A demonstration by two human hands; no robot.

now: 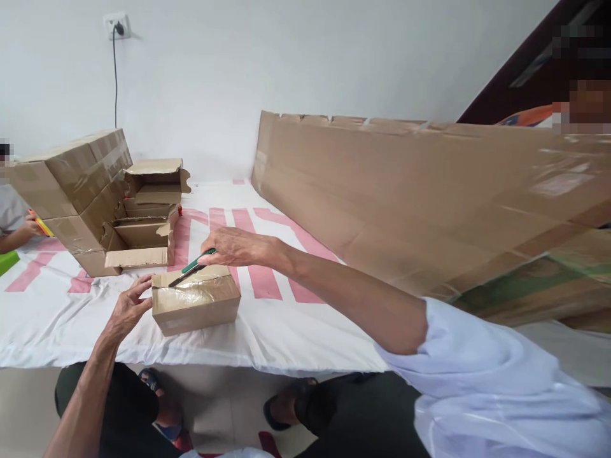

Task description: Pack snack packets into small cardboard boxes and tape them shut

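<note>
A small taped cardboard box (198, 312) lies on the cloth-covered table in front of me. My left hand (128, 306) grips its left end, fingers at the far edge and thumb on the near side. Over the box top, my right hand (233, 247) is closed around the green handle of a utility knife (193, 264). The blade points down and left, its tip at the taped seam near the box's left end. Clear, shiny tape covers part of the top.
Stacked closed boxes (71, 184) stand at the left, beside opened boxes (143, 245) with raised flaps. A large cardboard sheet (382, 191) leans along the right. At far left, another person's hand (33, 224) holds a yellow-orange tool (42, 225).
</note>
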